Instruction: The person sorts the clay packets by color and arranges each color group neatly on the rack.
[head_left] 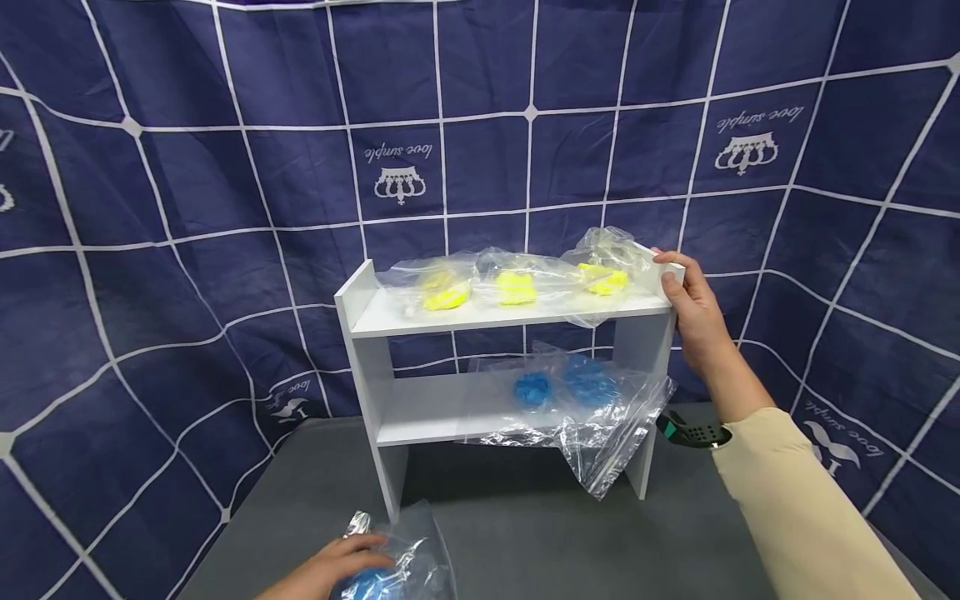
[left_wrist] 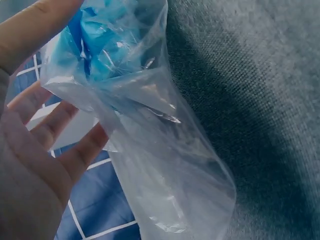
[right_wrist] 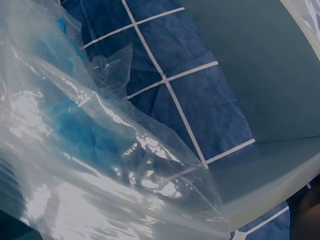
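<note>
At the lower edge of the head view, my left hand point(head_left: 335, 567) holds a clear plastic bag point(head_left: 426, 557) with a crumpled blue item inside. The left wrist view shows the thumb in front of this bag point(left_wrist: 175, 165) and the other fingers behind it; the blue content point(left_wrist: 107, 42) is up by the thumb. My right hand point(head_left: 699, 315) grips the upper right side panel of a white two-tier shelf point(head_left: 367, 367), fingers over its top edge. Beneath that hand, clear bags with blue contents point(head_left: 532, 389) lie on the lower tier, one zip-top end hanging over the front.
Several clear bags with yellow contents point(head_left: 516, 288) lie in a row on the upper tier. The shelf stands on a dark grey cloth surface point(head_left: 525, 533). A navy curtain with white grid lines point(head_left: 480, 167) surrounds it at the back and sides.
</note>
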